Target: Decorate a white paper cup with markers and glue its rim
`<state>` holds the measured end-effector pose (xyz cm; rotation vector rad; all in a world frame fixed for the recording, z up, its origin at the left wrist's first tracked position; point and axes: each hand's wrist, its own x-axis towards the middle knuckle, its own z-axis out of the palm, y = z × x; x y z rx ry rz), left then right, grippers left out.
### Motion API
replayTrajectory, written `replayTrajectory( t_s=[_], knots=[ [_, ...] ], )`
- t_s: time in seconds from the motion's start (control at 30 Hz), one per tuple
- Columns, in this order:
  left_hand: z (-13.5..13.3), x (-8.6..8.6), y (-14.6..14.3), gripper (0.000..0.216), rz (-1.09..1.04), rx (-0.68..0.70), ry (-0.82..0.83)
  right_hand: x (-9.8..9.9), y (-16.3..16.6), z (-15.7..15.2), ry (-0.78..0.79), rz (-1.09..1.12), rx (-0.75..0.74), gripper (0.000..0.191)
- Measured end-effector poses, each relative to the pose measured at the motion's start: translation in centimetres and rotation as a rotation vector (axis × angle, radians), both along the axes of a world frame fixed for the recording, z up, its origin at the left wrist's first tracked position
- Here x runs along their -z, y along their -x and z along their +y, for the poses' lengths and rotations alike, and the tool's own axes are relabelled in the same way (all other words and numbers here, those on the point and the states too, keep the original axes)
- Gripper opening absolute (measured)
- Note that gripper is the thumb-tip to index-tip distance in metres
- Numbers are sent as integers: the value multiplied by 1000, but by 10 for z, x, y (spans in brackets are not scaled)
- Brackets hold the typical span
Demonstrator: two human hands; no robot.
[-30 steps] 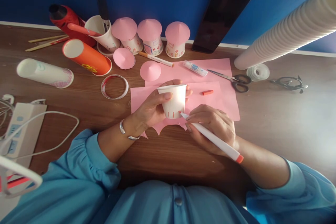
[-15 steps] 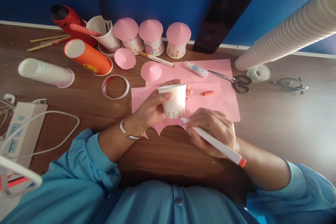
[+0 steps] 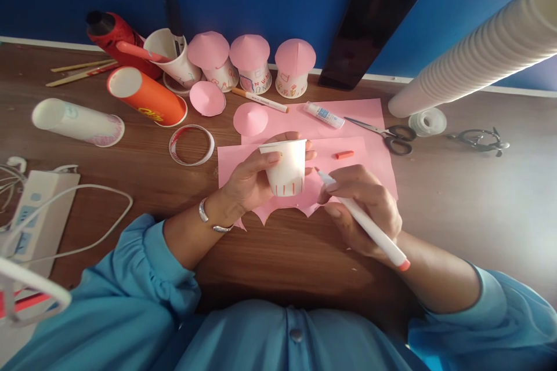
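Just beyond cup (image 3: 287, 168) and marker (image 3: 378, 236): orange cap (image 3: 344, 155), glue tube (image 3: 324, 114), scissors (image 3: 394, 136), pink paper (image 3: 361, 122).

Left hand (image 3: 250, 182) raised at centre, fingers wrapped in a firm grip, thumb across the top. Right hand (image 3: 368, 211) just beside it, fingers pinched in a writing hold, forearm angling in from the right.

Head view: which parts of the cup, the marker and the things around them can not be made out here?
All in the head view:
- Paper cup: far side hidden by the left hand.
- Marker: barrel near the tip covered by the right hand.
- Stack of cups: end cut off by right edge.
- Dark slab: top cut off by upper edge.
- Glue tube: label too small to read.
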<state>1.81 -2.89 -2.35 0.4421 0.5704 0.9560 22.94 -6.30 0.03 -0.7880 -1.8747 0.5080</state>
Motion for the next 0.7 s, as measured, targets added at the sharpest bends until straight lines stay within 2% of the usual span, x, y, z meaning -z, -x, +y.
replayTrajectory(
  t_s=[0.13, 0.3, 0.47, 0.7],
  knots=[
    [1, -1, 1, 53, 7, -5, 7, 13, 3, 3, 31, 88, 18, 20],
    [1, -4, 1, 52, -26, -1, 30, 21, 2, 7, 144, 72, 77, 30],
    [0, -4, 2, 48, -49, 9, 46, 23, 1, 14, 157, 81, -33, 53],
    [1, 0, 4, 49, -53, 25, 12, 27, 1, 15, 161, 15, -49, 56]
  ],
)
